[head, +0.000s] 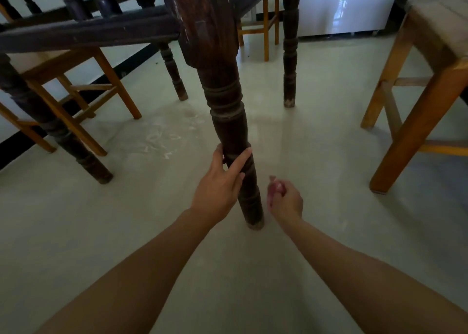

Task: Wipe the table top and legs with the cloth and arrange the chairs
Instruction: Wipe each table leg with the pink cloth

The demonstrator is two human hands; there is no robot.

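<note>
The counter leg (228,121), a dark turned post, stands upright on the floor (316,143) at centre view and is the part being serviced: the step in hand appears to be the leg-wiping stage. The pink cloth (274,189) is bunched inside the right hand (287,202), which is clenched on it just beside the lower leg; whether the cloth touches the wood cannot be determined. The left hand (220,184) grips the leg above that point, one digit across the front and the others round the left side, apparently steadying it. The next move likely calls for pressing the cloth against the leg and working it along the turned rings, where grooves may trap dust. The leg's foot sits close to both hands, so downward travel is short. The floor around the leg gives room on all sides. A dark stretcher rail (88,32) runs overhead to the left and limits upward reach. A light wooden chair (76,85) stands at left and a wooden stool (417,105) at right, both well apart from the hands.
</note>
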